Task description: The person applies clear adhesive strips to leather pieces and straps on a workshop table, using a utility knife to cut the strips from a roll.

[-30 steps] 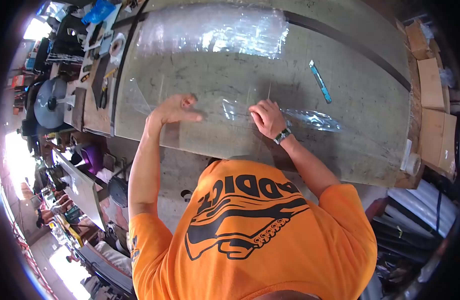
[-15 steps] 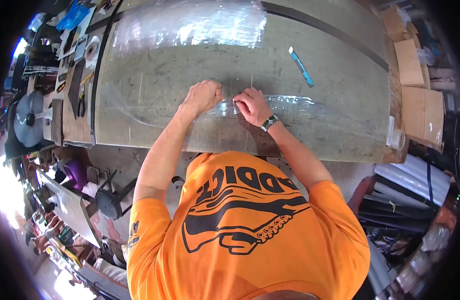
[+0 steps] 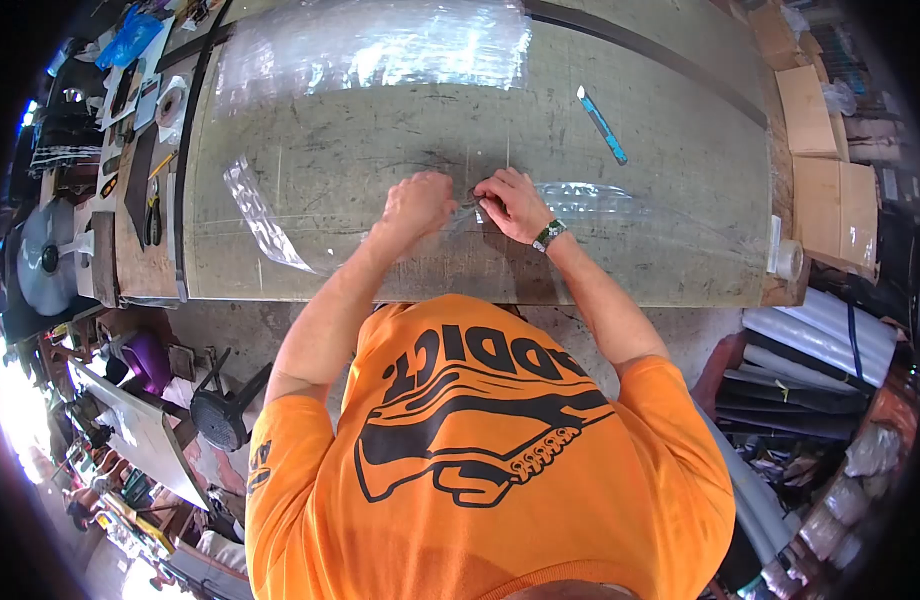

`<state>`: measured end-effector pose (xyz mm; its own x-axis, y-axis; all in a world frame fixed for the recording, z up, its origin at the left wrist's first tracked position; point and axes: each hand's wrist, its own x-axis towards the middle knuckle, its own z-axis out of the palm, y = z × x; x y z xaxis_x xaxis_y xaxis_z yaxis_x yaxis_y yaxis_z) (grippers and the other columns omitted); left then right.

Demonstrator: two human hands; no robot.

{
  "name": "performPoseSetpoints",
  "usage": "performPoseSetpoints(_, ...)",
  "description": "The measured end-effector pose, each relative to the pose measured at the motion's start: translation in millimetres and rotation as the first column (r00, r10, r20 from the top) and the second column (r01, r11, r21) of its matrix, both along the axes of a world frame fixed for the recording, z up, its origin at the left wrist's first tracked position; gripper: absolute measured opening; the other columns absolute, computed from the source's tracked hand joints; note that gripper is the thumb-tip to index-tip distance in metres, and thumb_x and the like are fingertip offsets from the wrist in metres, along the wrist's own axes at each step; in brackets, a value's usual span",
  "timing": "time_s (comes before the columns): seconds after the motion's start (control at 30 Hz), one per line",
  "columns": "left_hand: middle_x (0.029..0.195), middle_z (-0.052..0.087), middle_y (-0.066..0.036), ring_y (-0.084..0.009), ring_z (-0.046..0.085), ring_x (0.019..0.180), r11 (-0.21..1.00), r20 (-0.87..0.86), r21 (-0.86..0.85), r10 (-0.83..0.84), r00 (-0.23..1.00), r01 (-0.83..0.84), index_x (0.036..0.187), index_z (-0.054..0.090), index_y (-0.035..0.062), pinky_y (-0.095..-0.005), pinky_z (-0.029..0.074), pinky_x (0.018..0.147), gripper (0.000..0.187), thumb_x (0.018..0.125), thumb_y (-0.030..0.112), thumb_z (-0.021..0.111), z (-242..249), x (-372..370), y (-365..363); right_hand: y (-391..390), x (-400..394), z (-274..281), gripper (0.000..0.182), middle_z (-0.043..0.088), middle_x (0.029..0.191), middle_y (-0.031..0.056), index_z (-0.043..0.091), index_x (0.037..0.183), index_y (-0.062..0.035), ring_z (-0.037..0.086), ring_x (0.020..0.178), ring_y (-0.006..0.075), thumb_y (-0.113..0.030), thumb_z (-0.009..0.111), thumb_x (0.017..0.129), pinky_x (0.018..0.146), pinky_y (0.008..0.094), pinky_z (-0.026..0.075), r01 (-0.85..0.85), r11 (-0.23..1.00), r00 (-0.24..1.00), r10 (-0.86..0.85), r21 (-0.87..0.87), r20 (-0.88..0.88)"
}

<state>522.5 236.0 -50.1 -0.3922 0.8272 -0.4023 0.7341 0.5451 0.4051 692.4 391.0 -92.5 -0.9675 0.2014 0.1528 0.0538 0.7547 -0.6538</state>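
Note:
A long strip of clear plastic film [image 3: 585, 200] lies across the worktable [image 3: 370, 140], and its shiny left part [image 3: 265, 218] is bent and twisted near the table's left side. My left hand [image 3: 418, 203] is closed on the strip near the middle, knuckles up. Close beside it on the right, my right hand [image 3: 514, 206] pinches the film between thumb and forefinger, a patterned band round the wrist. A small gap separates the two hands. The film inside the fingers is mostly hidden.
A sheaf of clear plastic sheets [image 3: 380, 50] lies at the table's far side. A blue cutter knife [image 3: 603, 127] rests at the right back. Pliers [image 3: 153, 218] and a tape roll [image 3: 172, 103] are on the left. Cardboard boxes [image 3: 835, 210] stand beyond the right edge.
The strip's left part has flipped up and turned, now showing as a shiny bent band. Both hands remain near the middle, the left shifted slightly.

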Motion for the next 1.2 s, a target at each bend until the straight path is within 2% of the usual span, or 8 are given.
performPoseSetpoints(0.13, 0.101, 0.074, -0.017, -0.0367, 0.071, 0.099, 0.996, -0.096, -0.089, 0.012, 0.995, -0.020, 0.093, 0.071, 0.0057, -0.0491, 0.055, 0.084, 0.020, 0.085, 0.024, 0.072, 11.2, -55.1, -22.5, -0.5, 2.3, 2.0, 0.014, 0.060, 0.092, 0.0034, 0.065, 0.101, -0.0120, 0.057, 0.091, 0.0262, -0.008, 0.065, 0.088, 0.084, 0.0412, 0.042, 0.004, 1.000, 1.000, -0.004, -0.018, 0.025)
performPoseSetpoints(0.23, 0.087, 0.074, -0.012, -0.0262, 0.072, 0.085, 0.990, 0.197, 0.066, 0.108, 0.974, -0.123, 0.088, 0.069, 0.0042, -0.0421, 0.056, 0.076, 0.018, 0.088, 0.022, 0.072, 24.4, -85.7, -54.1, -1.3, 2.3, 5.1, 0.013, 0.061, 0.089, 0.0046, 0.066, 0.103, -0.0100, 0.059, 0.088, 0.0272, -0.010, 0.065, 0.090, 0.082, 0.0404, 0.045, 0.004, 1.000, 1.000, -0.004, -0.023, -0.007)
performPoseSetpoints(0.33, 0.084, 0.072, -0.006, -0.0132, 0.069, 0.082, 0.915, 0.579, 0.160, 0.218, 0.786, -0.371, 0.090, 0.067, 0.0015, -0.0329, 0.055, 0.073, 0.017, 0.093, 0.018, 0.071, 50.0, -81.8, -64.4, -14.8, -7.7, 28.9, 0.018, 0.067, 0.091, 0.0061, 0.066, 0.108, -0.0056, 0.063, 0.085, 0.0240, -0.015, 0.068, 0.093, 0.077, 0.0365, 0.048, 0.187, 0.947, 0.977, -0.207, -0.263, -0.050)
performPoseSetpoints(0.53, 0.085, 0.071, -0.006, -0.0105, 0.067, 0.079, 0.827, 0.802, 0.383, -0.075, 0.593, -0.412, 0.097, 0.065, -0.0019, -0.0279, 0.055, 0.073, 0.013, 0.096, 0.011, 0.069, 52.3, -55.1, -25.2, -40.0, -55.1, 75.4, 0.023, 0.073, 0.093, 0.0061, 0.067, 0.103, 0.0011, 0.067, 0.084, 0.0111, -0.018, 0.074, 0.094, 0.077, 0.0274, 0.052, 0.260, 0.774, 0.951, -0.308, -0.577, 0.016)
performPoseSetpoints(0.7, 0.084, 0.072, -0.008, -0.0138, 0.068, 0.073, 0.837, 0.947, 0.239, -0.090, 0.308, -0.493, 0.101, 0.065, -0.0034, -0.0288, 0.056, 0.071, 0.019, 0.097, 0.015, 0.068, 64.5, -71.3, -21.8, -34.4, -87.1, 104.9, 0.016, 0.065, 0.077, -0.0005, 0.066, 0.096, 0.0004, 0.057, 0.063, 0.0057, -0.015, 0.070, 0.098, 0.058, 0.0224, 0.046, 0.338, 0.669, 0.927, -0.357, -0.662, 0.112)
performPoseSetpoints(0.93, 0.081, 0.070, -0.004, -0.0112, 0.066, 0.074, 0.939, 0.905, 0.301, -0.226, 0.362, -0.167, 0.097, 0.071, -0.0010, -0.0264, 0.053, 0.067, 0.015, 0.092, 0.014, 0.072, 42.0, -128.6, -63.4, 19.4, -104.0, 157.2, 0.015, 0.064, 0.077, -0.0003, 0.068, 0.097, -0.0026, 0.057, 0.065, 0.0066, -0.017, 0.068, 0.099, 0.059, 0.0220, 0.045, 0.445, 0.645, 0.839, -0.542, -0.621, 0.037)
performPoseSetpoints(1.07, 0.078, 0.069, -0.003, -0.0085, 0.063, 0.071, 0.976, 0.931, 0.182, -0.133, 0.341, -0.116, 0.092, 0.072, -0.0014, -0.0254, 0.051, 0.064, 0.015, 0.090, 0.013, 0.074, 57.5, -186.0, -85.2, 67.1, -98.2, 171.8, 0.018, 0.061, 0.074, -0.0015, 0.066, 0.091, -0.0049, 0.054, 0.062, 0.0077, -0.020, 0.067, 0.100, 0.058, 0.0233, 0.042, 0.571, 0.607, 0.726, -0.688, -0.553, -0.007)
performPoseSetpoints(1.2, 0.075, 0.069, -0.003, -0.0093, 0.064, 0.070, 0.989, 0.865, 0.131, -0.077, 0.495, -0.076, 0.095, 0.073, -0.0011, -0.0259, 0.051, 0.064, 0.022, 0.086, 0.019, 0.078, 45.9, -267.7, -99.2, 101.7, -99.3, 172.1, 0.020, 0.059, 0.073, -0.0019, 0.065, 0.089, -0.0072, 0.052, 0.062, 0.0077, -0.023, 0.068, 0.101, 0.057, 0.0236, 0.040, 0.621, 0.510, 0.629, -0.778, -0.596, -0.011)
